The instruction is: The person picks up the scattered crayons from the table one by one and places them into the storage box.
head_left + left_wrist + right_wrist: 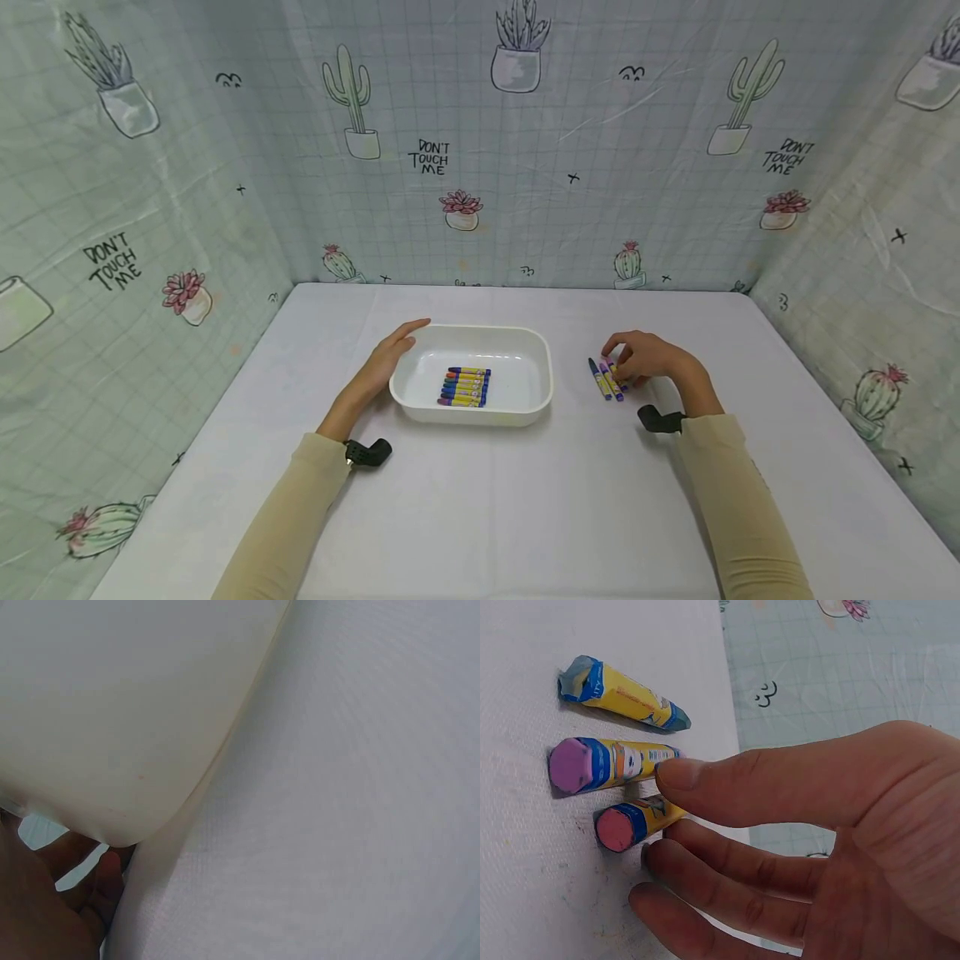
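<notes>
Right hand: palm tilted inward, thumb extended, fingers partly bent about the pink crayon; whether they grip it cannot be told. The thumb tip overlaps the far end of the purple crayon; the dark teal crayon lies just beside, apart from the hand. All three rest on the tabletop, between the white tray and the tabletop's right edge.

Left hand: it loosely holds the tray's far left corner, thumb at the rim, fingers bent along the outside. Within the tray, left of its middle, lies a row of crayons, side by side. The tray stands nearer the tabletop's far edge than its near one.

Both forearms, in beige sleeves, enter from the near edge. White cloth covers the tabletop; a gridded curtain printed with potted cacti rises beyond its far, left and right edges.

The left-wrist view is dim, cutting off hand and tray; the row's exact count is hard to read.
</notes>
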A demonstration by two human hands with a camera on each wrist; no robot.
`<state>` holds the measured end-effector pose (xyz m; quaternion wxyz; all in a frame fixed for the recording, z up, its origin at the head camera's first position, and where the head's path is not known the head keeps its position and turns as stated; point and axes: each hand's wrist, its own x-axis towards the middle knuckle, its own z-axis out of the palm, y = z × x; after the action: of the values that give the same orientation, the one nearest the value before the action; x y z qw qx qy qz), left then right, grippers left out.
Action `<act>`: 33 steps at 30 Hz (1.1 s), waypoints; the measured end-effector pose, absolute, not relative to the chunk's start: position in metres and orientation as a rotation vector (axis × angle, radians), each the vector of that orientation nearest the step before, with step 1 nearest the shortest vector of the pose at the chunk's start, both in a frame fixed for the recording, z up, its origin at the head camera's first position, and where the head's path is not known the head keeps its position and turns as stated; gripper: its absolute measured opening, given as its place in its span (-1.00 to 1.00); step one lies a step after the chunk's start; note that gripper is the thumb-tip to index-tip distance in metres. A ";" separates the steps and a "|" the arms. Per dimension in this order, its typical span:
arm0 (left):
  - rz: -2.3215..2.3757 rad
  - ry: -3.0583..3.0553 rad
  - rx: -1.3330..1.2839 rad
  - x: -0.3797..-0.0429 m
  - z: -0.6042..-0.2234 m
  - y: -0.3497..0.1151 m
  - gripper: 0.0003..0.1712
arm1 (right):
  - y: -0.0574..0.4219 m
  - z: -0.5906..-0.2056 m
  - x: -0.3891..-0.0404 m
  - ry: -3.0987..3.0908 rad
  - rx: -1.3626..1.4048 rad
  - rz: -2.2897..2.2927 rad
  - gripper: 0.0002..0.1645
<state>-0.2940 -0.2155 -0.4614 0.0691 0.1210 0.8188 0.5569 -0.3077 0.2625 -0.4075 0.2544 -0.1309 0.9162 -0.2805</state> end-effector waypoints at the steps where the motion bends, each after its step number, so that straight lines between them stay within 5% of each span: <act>1: 1.676 2.466 0.367 -0.294 -0.462 -0.215 -0.44 | 0.262 -0.407 -0.307 2.491 -0.355 -0.759 -0.48; 33: 1.660 2.481 0.356 -0.295 -0.463 -0.215 -0.44 | 0.267 -0.409 -0.309 2.502 -0.292 -0.692 -0.33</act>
<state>-0.2953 -0.2154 -0.4627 0.0677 0.1181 0.8234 0.5508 -0.3087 0.2672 -0.4093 0.2615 -0.1078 0.9244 -0.2557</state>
